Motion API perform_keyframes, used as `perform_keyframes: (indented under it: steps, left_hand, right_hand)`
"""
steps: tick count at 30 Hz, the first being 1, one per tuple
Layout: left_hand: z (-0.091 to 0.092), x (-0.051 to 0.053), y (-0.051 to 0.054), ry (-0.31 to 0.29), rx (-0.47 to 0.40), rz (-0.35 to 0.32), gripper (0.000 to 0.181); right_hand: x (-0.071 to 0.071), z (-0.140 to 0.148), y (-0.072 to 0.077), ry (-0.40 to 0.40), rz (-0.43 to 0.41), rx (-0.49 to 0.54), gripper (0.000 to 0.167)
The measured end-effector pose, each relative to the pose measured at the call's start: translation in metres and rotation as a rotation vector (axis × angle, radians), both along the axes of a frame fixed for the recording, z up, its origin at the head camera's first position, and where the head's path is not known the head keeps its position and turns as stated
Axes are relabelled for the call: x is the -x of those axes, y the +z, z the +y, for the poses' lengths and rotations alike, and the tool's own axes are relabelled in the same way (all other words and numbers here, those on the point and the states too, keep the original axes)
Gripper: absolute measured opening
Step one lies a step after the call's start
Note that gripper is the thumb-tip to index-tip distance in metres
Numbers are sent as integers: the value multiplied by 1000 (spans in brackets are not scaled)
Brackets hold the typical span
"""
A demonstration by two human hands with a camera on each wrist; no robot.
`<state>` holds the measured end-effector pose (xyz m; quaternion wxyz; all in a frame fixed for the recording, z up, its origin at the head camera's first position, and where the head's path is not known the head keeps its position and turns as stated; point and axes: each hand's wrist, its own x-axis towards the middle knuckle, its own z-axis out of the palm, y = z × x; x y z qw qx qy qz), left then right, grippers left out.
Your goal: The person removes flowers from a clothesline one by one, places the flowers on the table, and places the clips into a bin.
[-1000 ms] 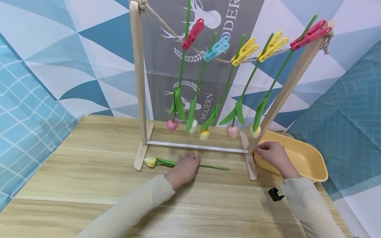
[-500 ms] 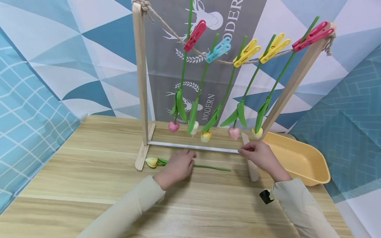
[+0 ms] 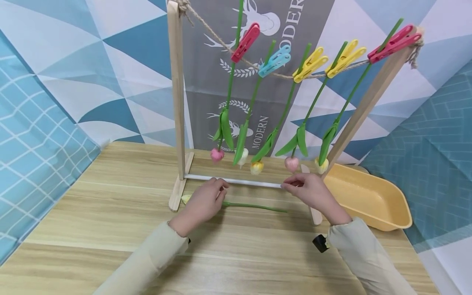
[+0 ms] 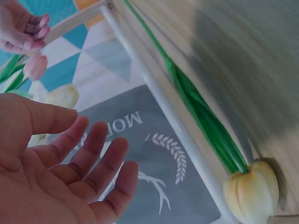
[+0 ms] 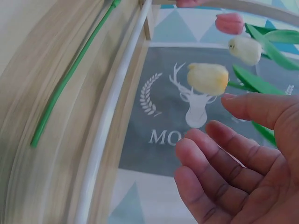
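Observation:
My left hand (image 3: pixel 202 201) hovers above a yellow artificial tulip (image 4: pixel 250 189) lying on the table. Its fingers are loosely curved and hold nothing; in the head view it hides most of the tulip's leaves. The tulip's stem (image 3: pixel 258 206) points right. Near the rack's right post, my right hand (image 3: pixel 311 190) is also loosely curved, with nothing between thumb and fingers (image 5: pixel 219 154). It is beside the white crossbar (image 3: pixel 250 182), apart from it in the right wrist view. Several tulips hang upside down from a rope, including a pink tulip (image 3: pixel 291 164) near the right hand.
The rope is tied between wooden posts (image 3: pixel 178 90). Pegs hold the stems: a red clothespin (image 3: pixel 246 42), a blue clothespin (image 3: pixel 274 60), a yellow clothespin (image 3: pixel 310 64) and others. A yellow-orange basin (image 3: pixel 368 196) stands behind the right foot of the rack.
My left hand has moved left and up from the lying tulip's stem towards its flower end. My right hand has moved left from the basin's edge, past the right post.

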<state>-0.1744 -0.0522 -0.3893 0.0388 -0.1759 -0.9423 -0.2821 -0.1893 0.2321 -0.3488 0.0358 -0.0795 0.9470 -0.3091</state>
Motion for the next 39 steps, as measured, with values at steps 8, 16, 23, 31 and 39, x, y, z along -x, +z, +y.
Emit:
perform_keyframes:
  steps: [8, 16, 23, 31, 39]
  left_hand:
    - [-18, 0, 15, 49, -124, 16, 19]
    - [-28, 0, 29, 83, -221, 47, 20]
    - [-32, 0, 36, 113, -304, 72, 20]
    - [-34, 4, 55, 126, -432, 109, 20]
    - [-34, 5, 71, 134, -501, 130, 21]
  right_hand:
    - [0, -14, 9, 5, 11, 24, 25]
    - [0, -23, 20, 29, 36, 45, 26]
    - [1, -31, 28, 51, 106, 49, 21]
    - [2, -42, 49, 36, 85, 90, 25]
    - [4, -52, 64, 41, 83, 124, 24]
